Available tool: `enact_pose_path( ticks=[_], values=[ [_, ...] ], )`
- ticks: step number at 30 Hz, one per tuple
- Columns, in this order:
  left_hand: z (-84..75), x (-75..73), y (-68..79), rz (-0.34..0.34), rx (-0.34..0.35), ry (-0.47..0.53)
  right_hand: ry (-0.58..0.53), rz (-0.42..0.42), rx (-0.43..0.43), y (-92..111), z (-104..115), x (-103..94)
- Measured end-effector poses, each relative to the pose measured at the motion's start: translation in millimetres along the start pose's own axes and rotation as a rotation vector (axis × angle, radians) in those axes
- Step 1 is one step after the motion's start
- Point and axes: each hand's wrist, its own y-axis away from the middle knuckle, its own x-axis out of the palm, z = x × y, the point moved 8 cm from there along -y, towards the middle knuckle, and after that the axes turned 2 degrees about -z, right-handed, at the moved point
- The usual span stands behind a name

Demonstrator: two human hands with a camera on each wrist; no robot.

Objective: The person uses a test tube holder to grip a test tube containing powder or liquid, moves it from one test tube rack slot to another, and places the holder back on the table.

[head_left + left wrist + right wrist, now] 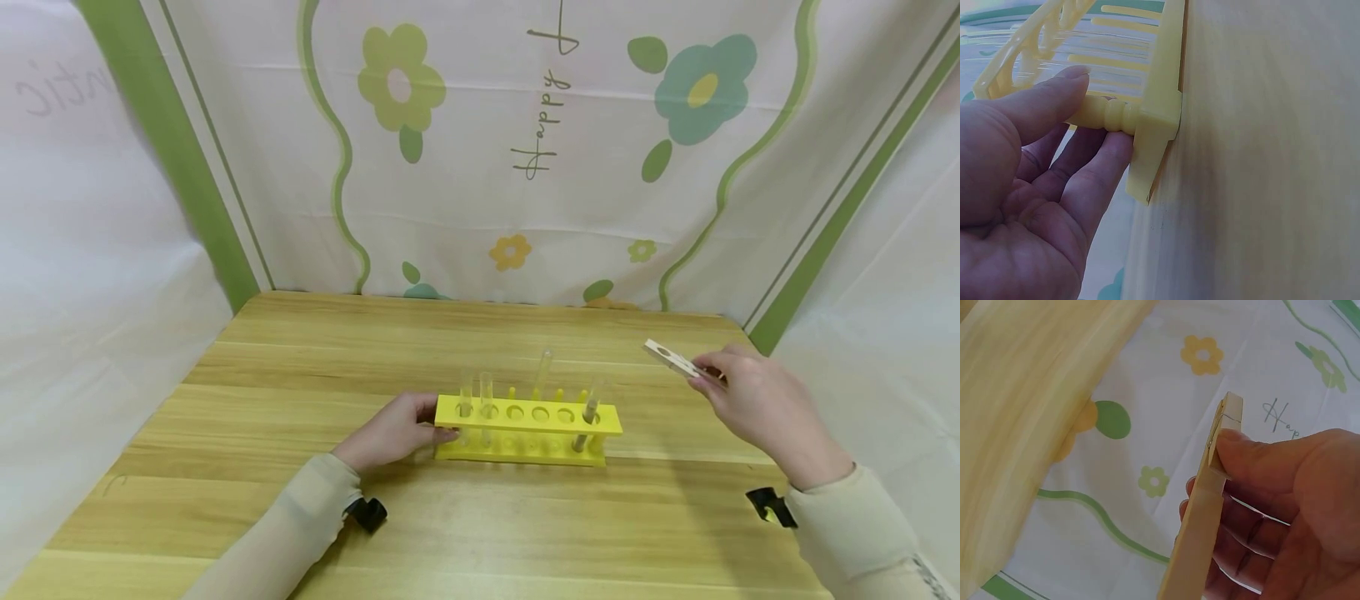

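Observation:
A yellow test tube rack [551, 427] stands on the table. At its left end, my left hand [393, 431] grips the end post [1100, 114] between thumb and fingers. Two clear test tubes [487, 386] are in the holes near that hand. Another test tube [543, 368] sticks up at the back, among the pegs. The test tube [590, 408] at the right end has something dark in it. Off to the right and above the table, my right hand [765, 408] holds a wooden test tube clamp [1200, 519], thumb pressed near its spring end.
The wooden table [300, 358] runs back to a white cloth [480, 200] printed with flowers. More cloth hangs on the left [97, 292] and right sides. Black straps [367, 514] with wrist cameras sit at both sleeves.

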Motion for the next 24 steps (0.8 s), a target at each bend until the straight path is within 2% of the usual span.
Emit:
enact_pose_path(
  ticks=[5,18,24],
  values=[
    [-0.4,0.3,0.3,-0.003,-0.003,-0.001,-0.025,0.082,0.050,-3,-12,13.5],
    [-1.8,0.6,0.7,0.002,-0.008,0.008,-0.035,0.160,0.085,-3,-44,40.4],
    [-1.8,0.3,1.0,0.003,-0.006,0.010,-0.034,0.226,0.138,0,-64,55.4]
  ],
)
